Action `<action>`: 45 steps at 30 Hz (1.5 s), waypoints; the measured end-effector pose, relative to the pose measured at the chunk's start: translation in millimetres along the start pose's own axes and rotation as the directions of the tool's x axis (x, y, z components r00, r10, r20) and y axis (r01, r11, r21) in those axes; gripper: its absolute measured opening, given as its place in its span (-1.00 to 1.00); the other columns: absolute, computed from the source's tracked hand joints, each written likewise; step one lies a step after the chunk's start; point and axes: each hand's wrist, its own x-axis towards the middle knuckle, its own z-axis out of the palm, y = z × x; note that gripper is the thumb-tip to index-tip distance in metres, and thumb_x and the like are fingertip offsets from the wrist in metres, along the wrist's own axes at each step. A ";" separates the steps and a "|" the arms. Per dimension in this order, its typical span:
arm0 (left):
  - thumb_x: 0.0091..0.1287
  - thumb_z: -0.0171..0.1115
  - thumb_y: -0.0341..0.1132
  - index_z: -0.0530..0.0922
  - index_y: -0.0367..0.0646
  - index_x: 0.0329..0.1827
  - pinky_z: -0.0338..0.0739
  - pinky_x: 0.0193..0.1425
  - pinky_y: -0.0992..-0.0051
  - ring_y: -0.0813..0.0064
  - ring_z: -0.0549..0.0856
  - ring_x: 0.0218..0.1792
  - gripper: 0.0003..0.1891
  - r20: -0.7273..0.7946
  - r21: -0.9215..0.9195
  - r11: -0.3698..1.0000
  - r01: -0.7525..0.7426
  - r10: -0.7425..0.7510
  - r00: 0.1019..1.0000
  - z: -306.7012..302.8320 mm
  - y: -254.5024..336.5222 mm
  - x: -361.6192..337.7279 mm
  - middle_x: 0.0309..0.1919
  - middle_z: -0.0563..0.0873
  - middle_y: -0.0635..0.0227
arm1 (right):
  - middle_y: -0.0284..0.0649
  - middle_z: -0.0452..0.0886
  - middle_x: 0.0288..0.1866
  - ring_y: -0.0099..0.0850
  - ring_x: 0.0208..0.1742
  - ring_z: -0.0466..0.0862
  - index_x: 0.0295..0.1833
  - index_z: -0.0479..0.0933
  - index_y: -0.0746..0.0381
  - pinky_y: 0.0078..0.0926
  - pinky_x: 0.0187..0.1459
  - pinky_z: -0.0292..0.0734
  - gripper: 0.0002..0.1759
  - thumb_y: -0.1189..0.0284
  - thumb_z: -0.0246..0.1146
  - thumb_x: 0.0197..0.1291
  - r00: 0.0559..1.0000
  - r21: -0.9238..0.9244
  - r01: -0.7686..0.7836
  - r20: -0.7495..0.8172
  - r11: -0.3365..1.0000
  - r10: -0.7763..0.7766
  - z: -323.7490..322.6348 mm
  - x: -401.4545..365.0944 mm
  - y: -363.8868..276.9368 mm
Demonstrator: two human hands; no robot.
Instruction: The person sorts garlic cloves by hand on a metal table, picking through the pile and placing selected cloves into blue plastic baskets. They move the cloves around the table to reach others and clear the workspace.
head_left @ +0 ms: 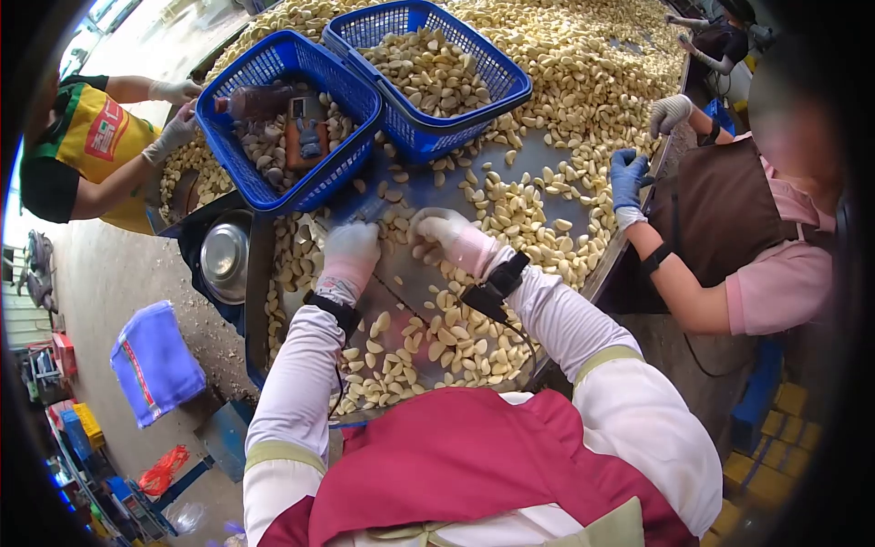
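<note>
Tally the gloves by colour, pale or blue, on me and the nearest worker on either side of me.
Pale gloves: 5, on your left hand, your right hand, both hands of the left worker, one hand of the right worker
Blue glove: 1, on the right worker
Total: 6

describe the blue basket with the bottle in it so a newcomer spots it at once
Start at the metal table heaped with pale cloves. Two blue baskets sit close together there; go to the left one, nearer the yellow apron. It alone holds a bottle and an orange-brown item among its cloves; the right one shows only cloves.
</note>
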 end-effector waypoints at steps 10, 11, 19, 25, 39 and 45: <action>0.24 0.32 -0.28 0.66 -0.15 -0.21 0.58 -0.13 0.22 0.09 0.70 -0.22 -0.84 -0.046 -0.795 0.605 0.038 -0.123 0.991 -24.6 85.9 -32.2 -0.31 0.71 0.17 | -0.28 0.69 -0.27 -0.53 -0.41 0.62 0.09 0.57 0.26 -0.59 -0.43 0.50 -0.64 0.21 0.16 0.42 0.991 -0.055 -0.034 -0.131 0.998 0.026 -32.5 -42.0 34.7; 0.23 0.31 -0.29 0.66 -0.12 -0.25 0.57 -0.16 0.21 0.11 0.69 -0.25 -0.87 -0.093 -0.675 0.735 -0.064 0.002 0.996 -21.1 79.0 -40.7 -0.34 0.70 0.22 | -0.18 0.71 -0.25 -0.40 -0.36 0.67 0.12 0.54 0.29 -0.46 -0.35 0.57 -0.61 0.22 0.16 0.40 0.939 -0.479 0.151 -0.203 0.865 -0.276 -50.5 -39.8 38.5; 0.10 0.39 -0.20 0.57 0.05 0.23 0.40 0.26 0.10 0.07 0.53 0.19 -0.46 -0.092 -0.281 0.958 0.058 -0.087 0.992 -24.2 13.2 -53.3 0.17 0.58 0.18 | 0.15 0.72 -0.10 0.04 -0.07 0.74 0.57 0.00 0.38 -0.12 -0.02 0.64 -0.20 0.39 0.10 0.27 0.969 -0.945 -0.247 -0.235 0.212 0.083 2.3 -61.6 54.0; 0.18 0.32 -0.08 0.46 0.11 0.38 0.24 0.44 0.01 -0.03 0.32 0.44 -0.37 0.034 0.014 0.985 0.173 -0.174 0.984 -11.2 -20.0 -62.5 0.40 0.44 0.14 | 0.09 0.72 -0.07 0.02 -0.04 0.71 0.14 0.59 0.24 -0.18 0.06 0.61 -0.62 0.34 0.20 0.25 0.967 -0.896 0.193 0.104 0.401 -0.232 35.3 3.8 17.2; 0.14 0.38 -0.06 0.58 0.02 0.24 0.32 0.37 0.06 -0.01 0.50 0.27 -0.44 -0.039 -0.169 0.963 0.210 -0.220 0.975 -40.3 -26.6 -90.2 0.21 0.58 0.10 | -0.02 0.74 -0.20 -0.04 -0.15 0.74 -0.15 0.68 0.29 -0.22 -0.10 0.65 -0.78 0.42 0.23 0.17 0.935 -0.965 0.246 0.212 0.088 -0.285 -1.0 55.2 -4.0; 0.06 0.42 -0.26 0.68 -0.06 -0.12 0.58 -0.08 0.26 0.15 0.70 -0.17 -0.70 0.229 -0.333 0.921 0.200 -0.126 0.965 -36.6 -0.5 -138.3 -0.27 0.69 0.22 | -0.39 0.61 -0.44 -0.65 -0.58 0.51 -0.29 0.57 0.18 -0.65 -0.61 0.35 -0.78 0.26 0.23 0.29 0.985 -0.270 -0.088 0.122 0.959 0.125 1.5 -5.6 21.9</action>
